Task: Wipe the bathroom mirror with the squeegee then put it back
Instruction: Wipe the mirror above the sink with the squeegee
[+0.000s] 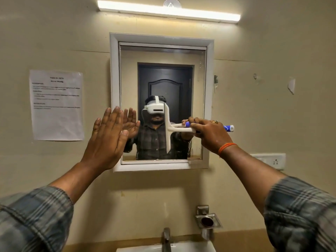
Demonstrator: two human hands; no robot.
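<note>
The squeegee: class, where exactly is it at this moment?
In the head view, the squeegee is centre-right, its blade upright against the mirror, its handle gripped by the right hand.

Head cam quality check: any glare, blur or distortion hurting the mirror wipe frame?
Head view: tube light blown out, no glare on the mirror; wide-angle bends sleeves and walls; notice sheet text too soft to read; right hand gripping the squeegee and open left hand are sharp.
</note>
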